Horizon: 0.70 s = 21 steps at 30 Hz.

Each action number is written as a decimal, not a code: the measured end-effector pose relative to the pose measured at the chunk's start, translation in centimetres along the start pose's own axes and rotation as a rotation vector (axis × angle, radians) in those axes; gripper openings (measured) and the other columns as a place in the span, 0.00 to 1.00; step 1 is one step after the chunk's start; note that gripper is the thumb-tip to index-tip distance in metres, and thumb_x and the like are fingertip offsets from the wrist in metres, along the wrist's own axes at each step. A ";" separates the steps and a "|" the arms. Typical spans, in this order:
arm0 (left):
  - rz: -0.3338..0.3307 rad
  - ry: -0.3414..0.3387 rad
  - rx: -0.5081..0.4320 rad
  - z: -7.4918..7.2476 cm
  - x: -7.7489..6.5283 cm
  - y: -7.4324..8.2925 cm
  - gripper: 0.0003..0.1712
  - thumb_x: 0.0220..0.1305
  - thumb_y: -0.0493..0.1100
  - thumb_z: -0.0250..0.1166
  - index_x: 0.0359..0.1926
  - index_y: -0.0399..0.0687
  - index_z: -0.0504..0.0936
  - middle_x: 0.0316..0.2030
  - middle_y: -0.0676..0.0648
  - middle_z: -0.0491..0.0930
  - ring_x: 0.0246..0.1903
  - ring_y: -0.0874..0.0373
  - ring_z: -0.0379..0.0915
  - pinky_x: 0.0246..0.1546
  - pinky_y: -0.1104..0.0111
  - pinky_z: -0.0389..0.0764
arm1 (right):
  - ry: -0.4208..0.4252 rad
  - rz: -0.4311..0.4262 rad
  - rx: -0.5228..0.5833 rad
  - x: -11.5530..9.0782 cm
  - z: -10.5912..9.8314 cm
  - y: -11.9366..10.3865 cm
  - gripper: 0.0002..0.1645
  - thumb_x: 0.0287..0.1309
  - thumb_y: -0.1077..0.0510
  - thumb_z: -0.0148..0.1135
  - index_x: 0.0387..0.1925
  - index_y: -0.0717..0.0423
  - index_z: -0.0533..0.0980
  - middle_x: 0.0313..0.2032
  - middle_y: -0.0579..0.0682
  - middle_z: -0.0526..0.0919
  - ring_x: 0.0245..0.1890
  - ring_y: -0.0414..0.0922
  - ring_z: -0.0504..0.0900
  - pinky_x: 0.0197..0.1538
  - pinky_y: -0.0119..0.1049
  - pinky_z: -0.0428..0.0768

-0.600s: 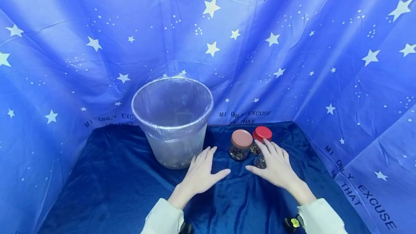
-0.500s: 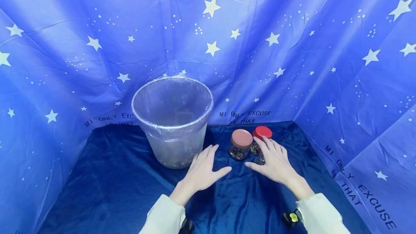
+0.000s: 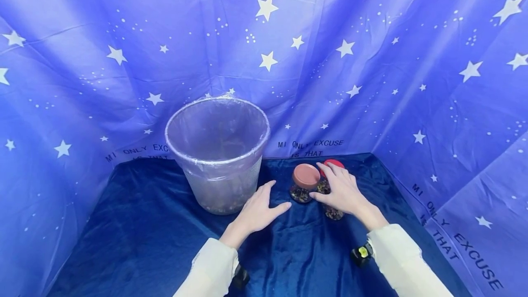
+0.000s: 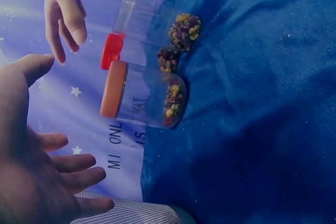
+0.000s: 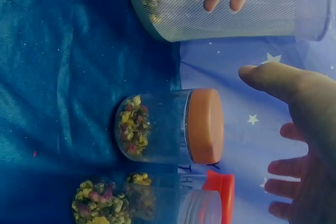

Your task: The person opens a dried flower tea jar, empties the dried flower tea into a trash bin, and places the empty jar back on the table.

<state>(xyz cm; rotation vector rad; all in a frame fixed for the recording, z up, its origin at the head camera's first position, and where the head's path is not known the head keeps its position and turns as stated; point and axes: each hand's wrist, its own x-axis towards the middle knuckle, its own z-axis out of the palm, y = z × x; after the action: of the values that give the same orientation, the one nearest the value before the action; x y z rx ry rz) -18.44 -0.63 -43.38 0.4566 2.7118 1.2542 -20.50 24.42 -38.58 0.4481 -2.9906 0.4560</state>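
Three clear jars of dried flowers stand upright together on the blue cloth. One has an orange-pink lid (image 3: pixel 306 176); behind it to the right, another has a red lid (image 3: pixel 333 164). The nearest, a lidless jar (image 3: pixel 333 213), shows its bare threaded rim in the left wrist view and is mostly hidden by my right hand (image 3: pixel 342 191) in the head view. That hand hovers above the jars with fingers spread, apart from them in the wrist views. Between the wastebasket (image 3: pixel 218 191) and the orange-lidded jar (image 4: pixel 144 95), my left hand (image 3: pixel 256 207) hangs with spread fingers, holding nothing.
The mesh wastebasket, lined with a clear bag (image 3: pixel 222 164), stands left of the jars. Some bits show through its lower wall. A blue star-printed curtain (image 3: pixel 214 35) encloses the back and sides. Dark blue cloth (image 3: pixel 136 233) spreads in front and to the left.
My right hand has moved up and left, closer over the jars, uncovering the lidless jar's base. My left hand has risen slightly. The jars have not moved.
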 end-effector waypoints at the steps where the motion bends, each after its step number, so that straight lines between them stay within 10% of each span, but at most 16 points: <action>1: -0.006 0.002 -0.011 0.0 0.1 0.0 0.47 0.64 0.67 0.59 0.74 0.47 0.58 0.71 0.39 0.64 0.70 0.42 0.63 0.67 0.45 0.66 | -0.012 -0.005 0.005 0.3 0.1 0.0 0.53 0.53 0.38 0.69 0.72 0.59 0.61 0.68 0.71 0.64 0.67 0.71 0.61 0.60 0.74 0.60; 21: -0.038 0.002 -0.157 0.7 0.2 -1.7 0.47 0.60 0.57 0.66 0.73 0.43 0.57 0.69 0.35 0.65 0.70 0.41 0.62 0.67 0.47 0.67 | -0.117 0.001 -0.026 4.2 4.7 -0.5 0.48 0.50 0.52 0.71 0.69 0.62 0.61 0.64 0.77 0.63 0.63 0.74 0.62 0.63 0.69 0.64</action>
<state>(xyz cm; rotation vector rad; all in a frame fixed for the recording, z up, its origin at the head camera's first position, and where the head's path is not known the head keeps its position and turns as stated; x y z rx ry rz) -18.79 -1.10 -45.09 0.3835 2.5842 1.4440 -24.51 21.43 -42.43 0.4879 -3.1045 0.4034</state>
